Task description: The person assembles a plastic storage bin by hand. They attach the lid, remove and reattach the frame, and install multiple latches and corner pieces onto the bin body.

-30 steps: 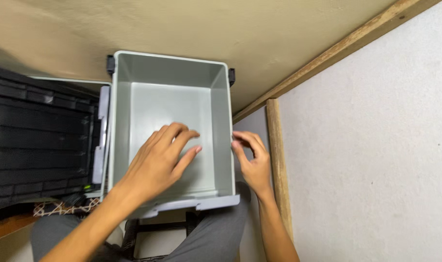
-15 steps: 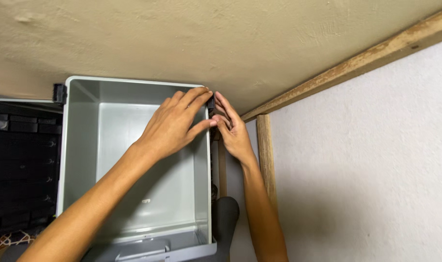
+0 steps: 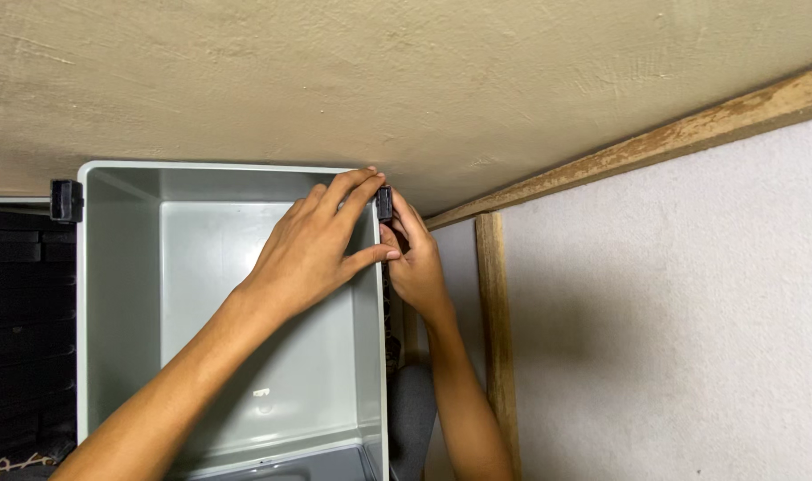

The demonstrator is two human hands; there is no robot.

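- One open grey plastic storage box [image 3: 121,294] lies below a beige plaster wall [image 3: 334,80].
- Two small black plastic clips show at its far corners: one at the left corner [image 3: 65,200], one at the right corner [image 3: 384,203].
- Two hands meet at the right clip: left hand [image 3: 312,245] over the rim, right hand [image 3: 415,263] outside, fingers pinching it.
- One wooden post [image 3: 495,321] stands nearby.

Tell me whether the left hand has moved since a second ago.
Yes. The left hand went from the grey bin's middle to its far right corner, by the black latch.
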